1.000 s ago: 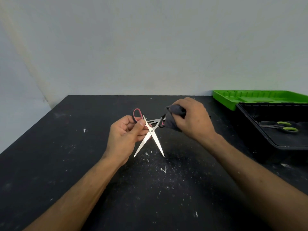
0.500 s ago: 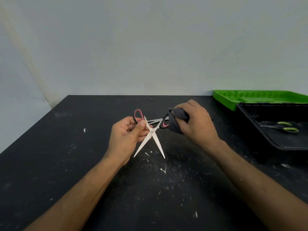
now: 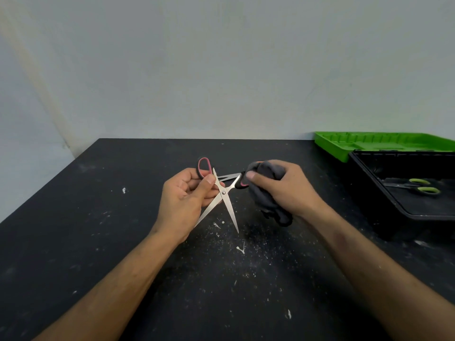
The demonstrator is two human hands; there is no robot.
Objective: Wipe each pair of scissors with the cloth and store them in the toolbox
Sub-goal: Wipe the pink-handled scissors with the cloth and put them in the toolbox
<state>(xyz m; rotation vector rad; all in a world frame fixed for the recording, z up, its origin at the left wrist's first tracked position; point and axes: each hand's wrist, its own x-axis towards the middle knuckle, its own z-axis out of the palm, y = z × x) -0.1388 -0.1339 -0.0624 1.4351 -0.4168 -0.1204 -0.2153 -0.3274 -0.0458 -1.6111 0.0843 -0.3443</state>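
My left hand (image 3: 187, 195) holds a pair of red-and-black handled scissors (image 3: 227, 201) by one handle loop, blades spread wide and pointing down toward me. My right hand (image 3: 283, 190) grips a dark grey cloth (image 3: 268, 200) bunched around the scissors' other handle. Behind the held pair, the blades of another pair of scissors (image 3: 229, 177) lie on the table, mostly hidden. A black toolbox (image 3: 384, 205) stands open at the right, with a green-handled pair of scissors (image 3: 418, 186) lying inside it.
The black table (image 3: 123, 230) is speckled with white flecks. The toolbox's green lid (image 3: 344, 146) lies open behind it, against the pale wall. The table's left edge runs diagonally at the left.
My right hand with the cloth has shifted slightly right and down along the handle, and more cloth hangs below the palm. The left hand holds steady.
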